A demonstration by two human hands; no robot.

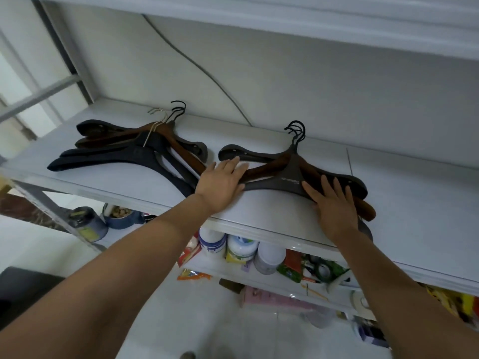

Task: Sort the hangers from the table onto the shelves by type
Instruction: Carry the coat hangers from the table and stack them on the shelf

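Observation:
Two piles of hangers lie on a white shelf (259, 141). The right pile (287, 174) mixes dark grey and brown wide-shouldered hangers with black hooks pointing to the wall. My left hand (220, 181) lies flat, fingers spread, on that pile's left arm. My right hand (333, 206) presses flat on its right arm, near the shelf's front edge. The left pile (124, 151) holds dark blue, grey and brown hangers with black and silver hooks, and neither hand touches it.
A lower shelf (259, 278) carries several jars, bottles and snack packets. Tins (88, 224) stand lower left beside the grey metal upright. Another shelf board (285, 19) hangs overhead. A dark cable (207, 73) runs down the back wall.

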